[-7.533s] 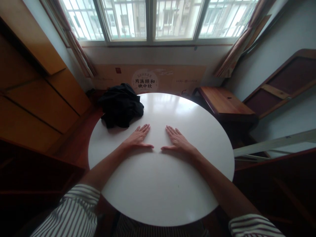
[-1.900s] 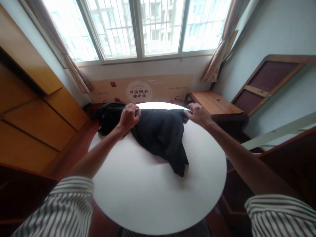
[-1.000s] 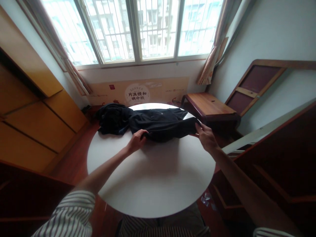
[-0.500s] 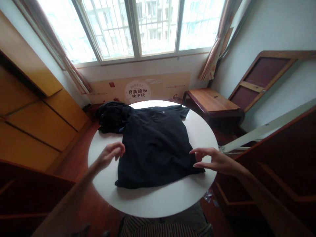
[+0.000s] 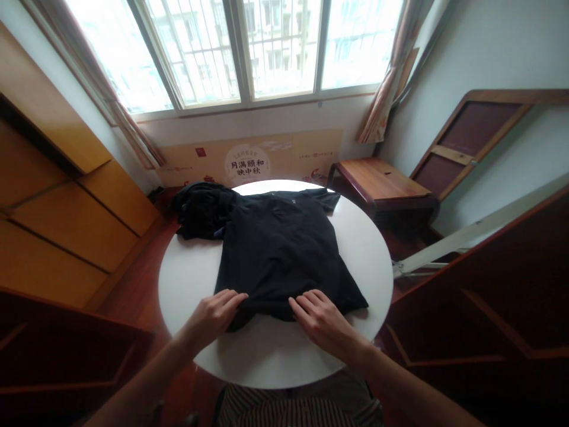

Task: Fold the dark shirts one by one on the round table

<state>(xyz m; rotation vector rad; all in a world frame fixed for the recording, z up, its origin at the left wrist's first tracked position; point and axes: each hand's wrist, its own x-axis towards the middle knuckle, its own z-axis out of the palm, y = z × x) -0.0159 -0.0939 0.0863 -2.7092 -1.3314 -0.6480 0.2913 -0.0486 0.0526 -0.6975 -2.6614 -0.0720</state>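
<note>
While a crumpled heap of black fabric [image 5: 200,210] lay at the far left of the round, glossy white surface [image 5: 275,362], the person's bare left hand [image 5: 213,311] rested at the near hem of a black, short-sleeved cloth shirt [image 5: 280,243]. Its fingers were bent over the edge; with the thumb hidden, whether this grip pinched the cloth could not be told. The shirt lay spread mid-surface, its upper left meeting the heap. It looked light, soft and limp, likelier to wrinkle than tear, best held near the hem's 2 corners. The bare right hand [image 5: 317,314] touched the hem too, fingers bent, its pinch likewise unclear.
</note>
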